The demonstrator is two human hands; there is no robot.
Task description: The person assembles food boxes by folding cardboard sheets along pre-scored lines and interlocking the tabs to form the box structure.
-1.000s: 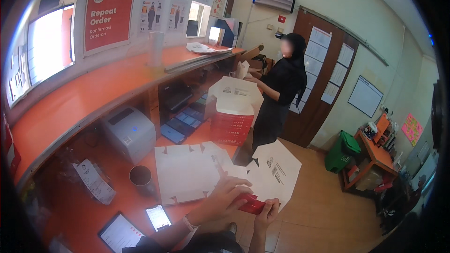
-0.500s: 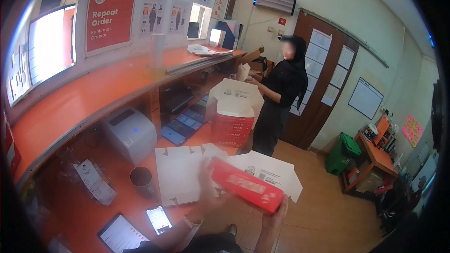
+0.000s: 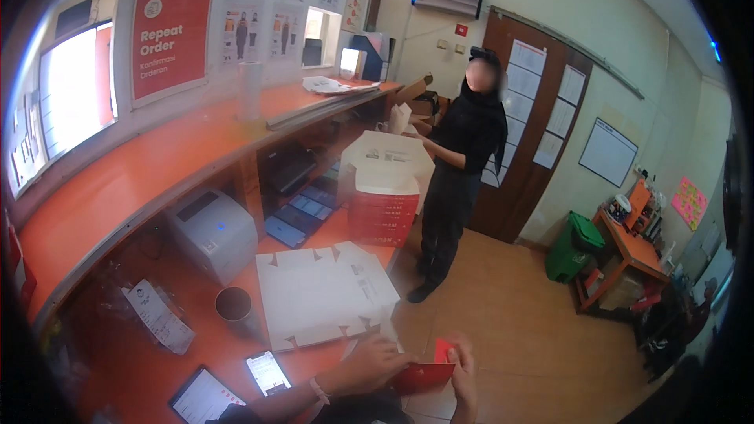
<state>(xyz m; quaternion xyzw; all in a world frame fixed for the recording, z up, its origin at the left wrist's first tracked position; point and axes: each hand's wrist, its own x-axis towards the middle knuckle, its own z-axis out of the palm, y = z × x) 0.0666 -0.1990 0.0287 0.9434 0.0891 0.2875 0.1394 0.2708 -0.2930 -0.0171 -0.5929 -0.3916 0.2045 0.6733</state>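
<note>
A red cardboard box (image 3: pixel 422 378) is held low in front of me, its red side facing up toward my view. My right hand (image 3: pixel 463 365) grips its right end, with the thumb beside a raised red flap (image 3: pixel 444 348). My left hand (image 3: pixel 375 363) is at the box's left end, fingers bent in against it; part of that grasp is hidden. Just beyond my hands, a flattened white box blank (image 3: pixel 322 294) with notched edges lies on the orange counter.
Near my left forearm lie a lit phone (image 3: pixel 268 373) and a tablet (image 3: pixel 206 396). A dark cup (image 3: pixel 235 306), a receipt (image 3: pixel 159 316) and a white printer (image 3: pixel 212 234) stand farther left. Stacked red boxes (image 3: pixel 382 216) are ahead; a person in black (image 3: pixel 463 141) stands beyond.
The red box has come down and closer to me, turning so its white printed panel no longer shows spread out. Both hands moved down with it, uncovering the white blank.
</note>
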